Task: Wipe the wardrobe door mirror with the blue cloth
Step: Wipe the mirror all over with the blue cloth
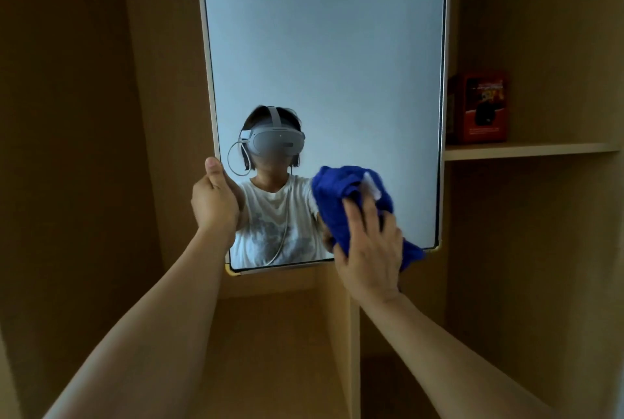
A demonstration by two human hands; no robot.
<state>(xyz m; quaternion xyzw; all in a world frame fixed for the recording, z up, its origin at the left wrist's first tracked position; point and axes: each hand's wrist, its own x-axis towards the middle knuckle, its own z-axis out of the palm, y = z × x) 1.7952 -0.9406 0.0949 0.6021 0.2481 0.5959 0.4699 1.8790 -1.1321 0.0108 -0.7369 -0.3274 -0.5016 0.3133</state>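
Note:
The tall mirror (324, 47) with a pale frame fills the upper middle of the head view. My left hand (214, 197) grips its left edge near the bottom, thumb up along the frame. My right hand (369, 246) presses the bunched blue cloth (337, 199) flat against the lower right part of the glass, fingers spread over the cloth. A small white tag shows on the cloth's top. The glass reflects a person in a white shirt with a grey headset.
Wooden wardrobe panels (77, 148) surround the mirror. A shelf (526, 150) on the right carries a red box (479, 108). Below the mirror a vertical wooden divider (344, 334) separates two open compartments.

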